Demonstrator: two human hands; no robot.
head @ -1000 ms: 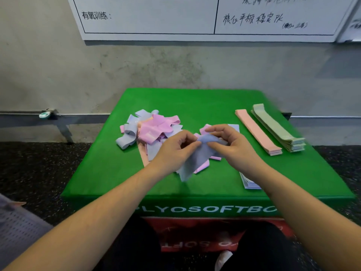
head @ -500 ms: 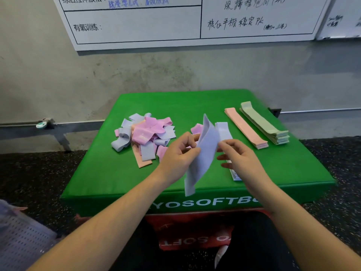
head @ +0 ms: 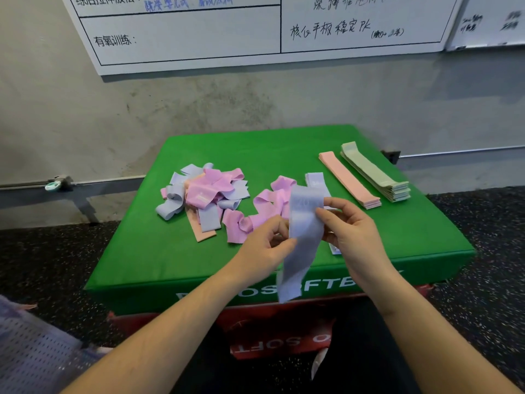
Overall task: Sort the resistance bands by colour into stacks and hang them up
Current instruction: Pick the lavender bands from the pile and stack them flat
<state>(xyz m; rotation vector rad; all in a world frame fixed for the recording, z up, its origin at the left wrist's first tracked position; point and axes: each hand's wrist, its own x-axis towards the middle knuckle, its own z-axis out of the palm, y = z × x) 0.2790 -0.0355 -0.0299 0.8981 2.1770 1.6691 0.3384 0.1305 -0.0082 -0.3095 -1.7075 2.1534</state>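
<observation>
A lavender-blue resistance band [head: 302,237] hangs upright above the front of the green soft box [head: 159,251]. My left hand [head: 264,248] pinches its left edge and my right hand [head: 349,237] pinches its right edge. Behind it a flat lavender-blue stack [head: 315,179] lies partly hidden. Loose pink bands [head: 267,206] sit just left of the hands. Farther left is a mixed heap [head: 199,194] of lavender, pink and peach bands. On the right lie a peach stack [head: 349,180] and a light green stack [head: 375,172].
The green box stands on a red box [head: 264,339] against a grey wall with a whiteboard [head: 227,29]. A perforated grey crate [head: 31,356] is at lower left. Dark speckled floor [head: 483,237] surrounds the boxes.
Both hands lifted the lavender-blue band off the box top, and it now hangs unfolded and stretched flat between them. The camera has tilted up slightly.
</observation>
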